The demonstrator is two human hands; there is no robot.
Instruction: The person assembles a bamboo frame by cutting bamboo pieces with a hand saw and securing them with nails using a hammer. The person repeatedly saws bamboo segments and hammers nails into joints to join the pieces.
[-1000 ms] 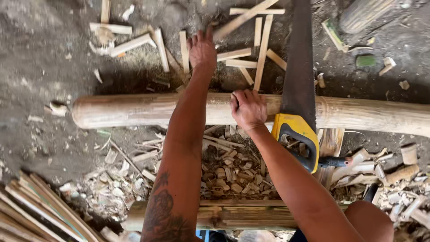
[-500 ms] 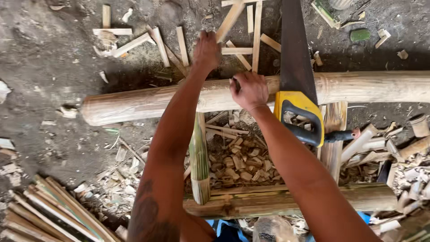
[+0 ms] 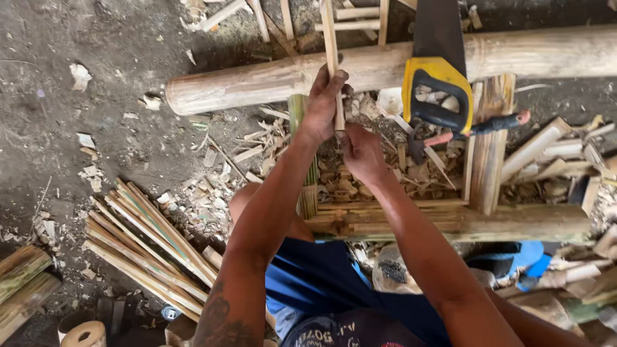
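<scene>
My left hand (image 3: 324, 97) grips a thin bamboo slat (image 3: 330, 45) that stands up across the thick bamboo pole (image 3: 257, 82). My right hand (image 3: 361, 153) sits just below it, fingers closed around the slat's lower end. A hand saw with a yellow and black handle (image 3: 438, 87) leans on the pole to the right of my hands. Under my hands lies a heap of bamboo offcuts (image 3: 360, 183) inside a low bamboo frame (image 3: 450, 218).
A bundle of split bamboo strips (image 3: 144, 247) lies on the dirt floor at lower left. Loose slats (image 3: 360, 13) lie beyond the pole. Red-handled pliers (image 3: 472, 128) rest by the saw. Bamboo pieces (image 3: 553, 151) pile up at right. My knees and blue shorts (image 3: 321, 276) fill the bottom.
Both hands came back from the pole toward me. The left hand picked a slat off the ground beyond the pole; the right hand left the pole and took the slat's lower end.
</scene>
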